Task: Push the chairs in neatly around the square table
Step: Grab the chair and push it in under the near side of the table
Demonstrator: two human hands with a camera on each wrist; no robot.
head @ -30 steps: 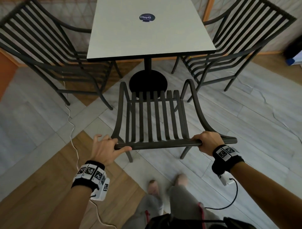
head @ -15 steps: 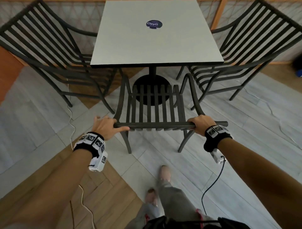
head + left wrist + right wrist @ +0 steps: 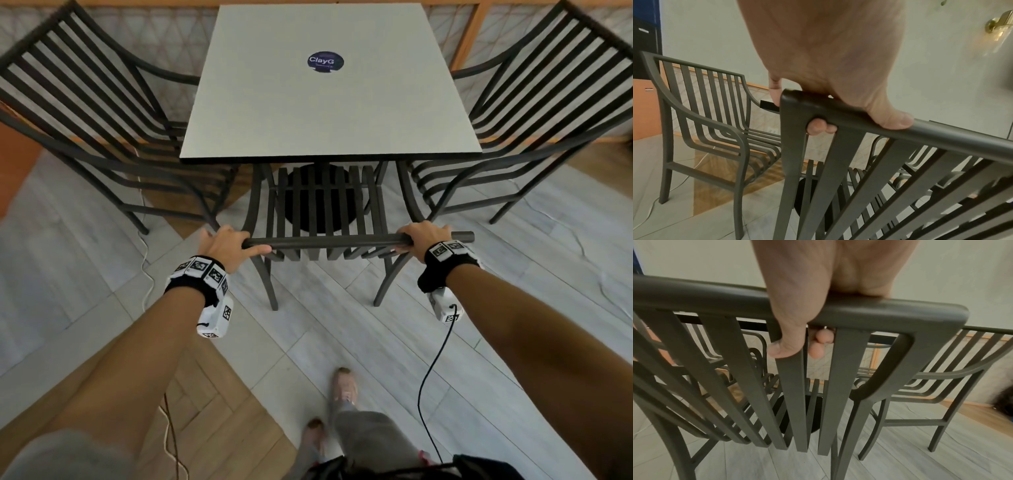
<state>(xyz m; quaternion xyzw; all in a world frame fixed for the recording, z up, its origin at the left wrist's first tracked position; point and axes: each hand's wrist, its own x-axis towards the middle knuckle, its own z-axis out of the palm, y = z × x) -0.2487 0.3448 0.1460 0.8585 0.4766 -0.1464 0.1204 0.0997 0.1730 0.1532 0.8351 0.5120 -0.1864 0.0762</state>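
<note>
A dark slatted metal chair (image 3: 325, 240) stands before me, its seat front tucked under the near edge of the square white table (image 3: 329, 113). My left hand (image 3: 227, 245) grips the left end of its top rail (image 3: 941, 134), thumb along the rail and fingers curled behind. My right hand (image 3: 426, 238) grips the rail's right end (image 3: 900, 311) the same way. Two more matching chairs sit at the table's sides, the left chair (image 3: 102, 137) and the right chair (image 3: 513, 137), both with seats partly under the tabletop.
The table's round black base (image 3: 318, 205) shows through the seat slats. A white cable (image 3: 145, 253) runs along the floor by the left chair. A wood-framed lattice wall (image 3: 479, 44) stands behind the table. My feet (image 3: 342, 387) are on the grey planks behind the chair.
The chair has slid forward toward the table with both hands on its top rail; its seat front is now under the tabletop edge. I have stepped forward with it.
</note>
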